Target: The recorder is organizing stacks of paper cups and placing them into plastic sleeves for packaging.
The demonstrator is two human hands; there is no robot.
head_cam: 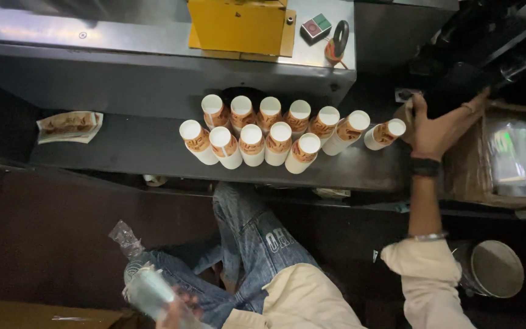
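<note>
your right hand is closed around a brown piece at the counter edge, just beside the paper cup stacks. your left hand grips a clear plastic sleeve over your lap.

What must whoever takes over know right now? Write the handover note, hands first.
Left hand: low by the lap, holding a clear plastic sleeve; blurred, so the grip is unclear.
Right hand: stretched out to the right end of the dark shelf, beside the last cup stack; whether it grips anything is hard to tell.
Things: twelve paper cup stacks on the shelf in two rows, the rightmost two leaning over. Flat printed sheets lie at the left.
Done: stacks lined up.
Left: seemingly none of the stacks is in plastic yet.
</note>
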